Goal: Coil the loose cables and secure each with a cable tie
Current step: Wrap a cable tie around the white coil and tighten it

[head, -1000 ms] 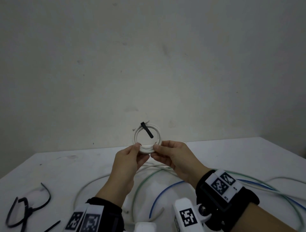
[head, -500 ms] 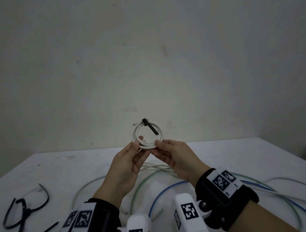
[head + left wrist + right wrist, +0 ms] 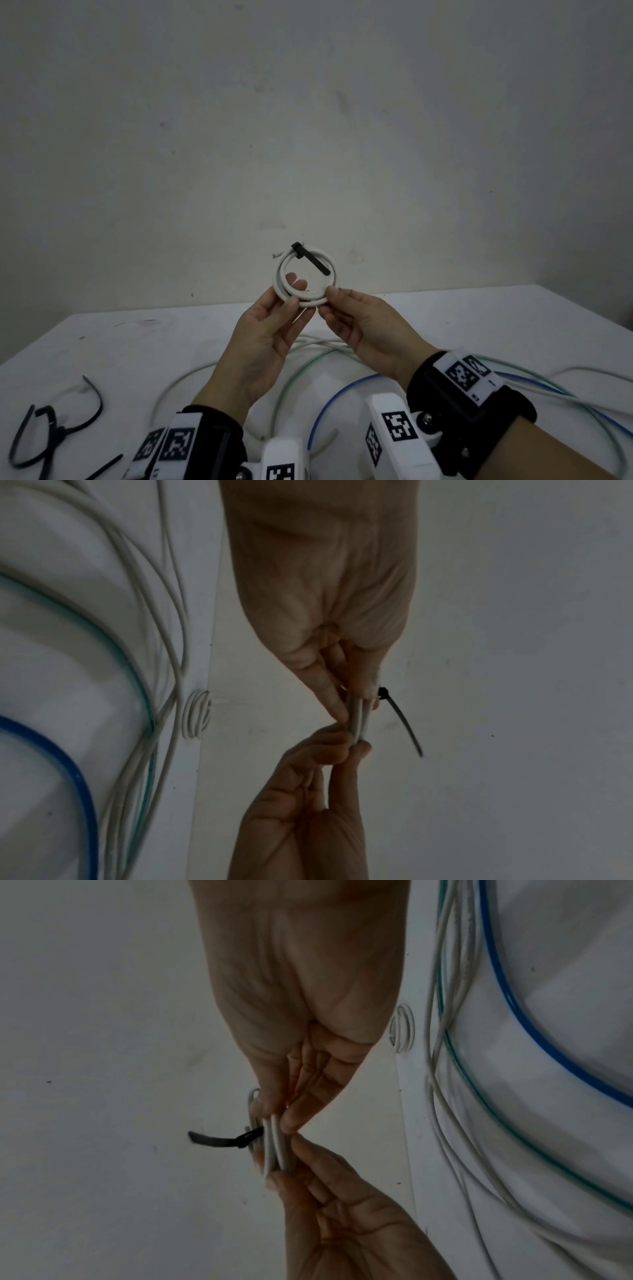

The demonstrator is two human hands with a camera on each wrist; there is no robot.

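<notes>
Both hands hold a small white cable coil [image 3: 335, 274] upright above the table. A black cable tie [image 3: 313, 262] is cinched round its top, with the tail slanting down to the right across the ring. My left hand [image 3: 294, 291] pinches the coil's lower left, fingertips showing through the ring. My right hand [image 3: 328, 301] pinches its lower right. The left wrist view shows the coil [image 3: 358, 721] edge-on between the fingers, the tie tail [image 3: 404, 721] sticking out. In the right wrist view the coil [image 3: 279, 1148] and tie [image 3: 219, 1141] appear the same way.
Loose white [image 3: 178, 387], green [image 3: 291, 380] and blue [image 3: 339, 394] cables curve over the white table [image 3: 137, 342] under my hands. Spare black cable ties [image 3: 51, 431] lie at the near left. Another small white coil [image 3: 195, 714] lies by the table's far edge. A bare wall stands behind.
The hands have lifted the coil slightly. My left fingers have slid up behind it and now show through the ring. The tie head has turned toward the top left.
</notes>
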